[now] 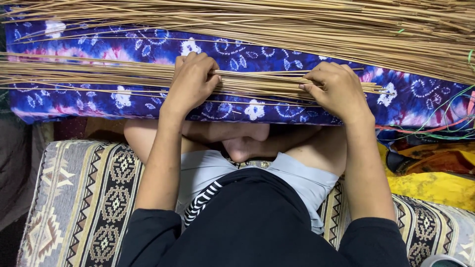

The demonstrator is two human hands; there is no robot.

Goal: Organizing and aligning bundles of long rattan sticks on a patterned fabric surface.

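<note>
A flat row of thin straw-coloured reeds [89, 71] lies across a blue and purple tie-dyed cushion [148, 47] in front of my crossed legs. My left hand [192, 81] presses down on the row near its middle, fingers curled over the reeds. My right hand [335, 90] pinches the reeds near the row's right end [381, 89]. A much thicker bundle of the same reeds [307, 29] spreads over the far side of the cushion, beyond both hands.
I sit on a patterned woven cushion [84, 198]. Loose coloured threads [435, 123], green and red, trail at the right edge. Yellow and orange cloth [430, 185] lies bunched to my right. A dark cloth [12, 163] hangs at the left.
</note>
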